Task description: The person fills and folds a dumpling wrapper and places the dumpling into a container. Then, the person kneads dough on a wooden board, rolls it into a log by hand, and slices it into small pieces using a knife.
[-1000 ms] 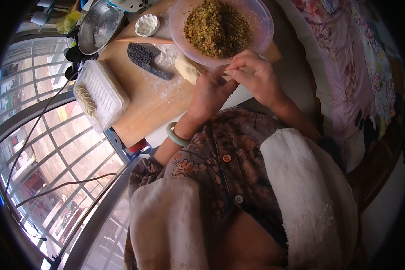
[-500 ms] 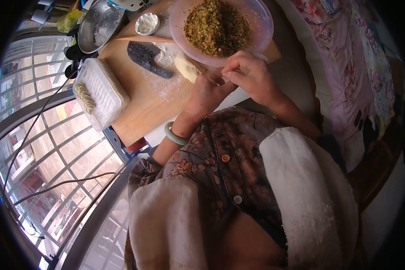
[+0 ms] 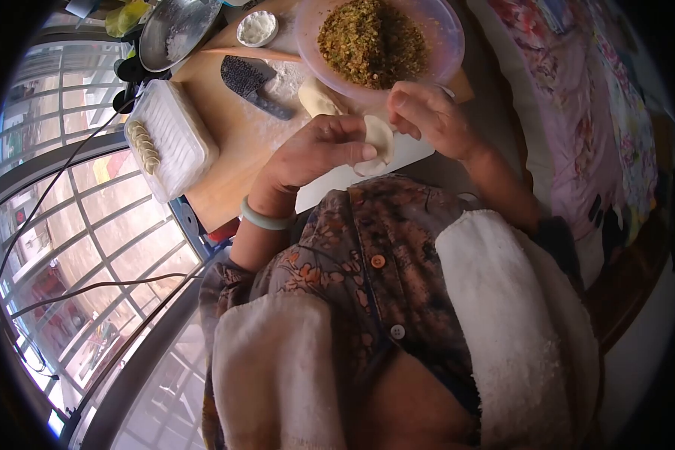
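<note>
My left hand, with a pale bangle on its wrist, pinches a thin round dough wrapper between thumb and fingers. To the right of the wrapper, my right hand is raised near the bowl's lower rim. Its fingers are loosely bent and apart, with nothing visible in them. Just beyond my left hand lies a roll of dough on the wooden board. Chopped filling is heaped in the wide translucent bowl behind both hands.
A dark-bladed cleaver lies on the floured board below a wooden stick. Several dumplings line the left side of a white plastic tray. Behind are a small cup of white powder and a metal bowl.
My hands have come apart. The left has moved left with the dough wrapper, which now shows its flat side; the right has let go of it and drawn slightly right.
</note>
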The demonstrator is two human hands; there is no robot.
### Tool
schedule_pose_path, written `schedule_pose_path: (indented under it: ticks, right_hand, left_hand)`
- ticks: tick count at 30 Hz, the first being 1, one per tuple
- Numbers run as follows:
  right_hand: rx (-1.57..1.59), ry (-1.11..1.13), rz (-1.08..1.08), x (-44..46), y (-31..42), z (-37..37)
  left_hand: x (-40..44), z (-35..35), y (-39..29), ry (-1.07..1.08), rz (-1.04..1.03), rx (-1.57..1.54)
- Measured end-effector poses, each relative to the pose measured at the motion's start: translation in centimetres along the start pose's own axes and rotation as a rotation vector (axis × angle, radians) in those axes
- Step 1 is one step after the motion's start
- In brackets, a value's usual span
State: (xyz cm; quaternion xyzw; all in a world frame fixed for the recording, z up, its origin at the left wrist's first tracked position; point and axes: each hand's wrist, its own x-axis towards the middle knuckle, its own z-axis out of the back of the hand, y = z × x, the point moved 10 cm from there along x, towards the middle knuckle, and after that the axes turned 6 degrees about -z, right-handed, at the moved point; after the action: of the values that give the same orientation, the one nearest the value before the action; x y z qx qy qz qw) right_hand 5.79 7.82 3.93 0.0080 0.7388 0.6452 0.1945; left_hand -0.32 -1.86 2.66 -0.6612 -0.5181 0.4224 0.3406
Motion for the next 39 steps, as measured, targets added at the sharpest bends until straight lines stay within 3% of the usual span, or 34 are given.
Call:
schedule_pose_path:
  ticks: [1,10,14,17,20,23,26,35,39]
  right_hand:
    - [-0.041,0.117,-0.035,0.0,0.2,-1.1]
    - [-0.267,0.243,0.096,0.5,-0.2,-4.2]
    - [-0.428,0.275,0.112,-0.1,0.3,-4.8]
    - [-0.460,0.262,0.183,-0.3,0.0,-4.6]
    - [-0.314,0.247,0.016,-0.4,-0.7,-4.3]
    - [-0.205,0.158,0.032,-1.5,1.0,-4.0]
    - [-0.440,0.095,0.269,-1.4,-0.1,-3.5]
    - [-0.351,0.114,0.151,-1.9,-1.7,-2.3]
    - [-0.305,0.045,0.247,-2.7,-0.2,-2.5]
  left_hand:
    - [-0.3,0.0,0.0,0.026,-0.006,0.007]
    - [-2.2,-1.3,0.3,0.135,0.048,0.055]
    - [-2.8,-1.2,1.3,0.061,0.058,0.008]
    - [-3.0,-1.4,1.6,0.011,0.041,0.004]
    - [-2.9,-1.6,1.3,-0.009,0.051,-0.015]
    - [-2.8,-1.9,1.2,-0.038,0.033,0.017]
    - [-2.7,-1.7,1.6,-0.075,0.010,0.076]
    - [-2.2,-3.0,1.8,-0.178,-0.054,0.068]
    - [-2.3,-2.8,1.6,-0.191,-0.062,0.055]
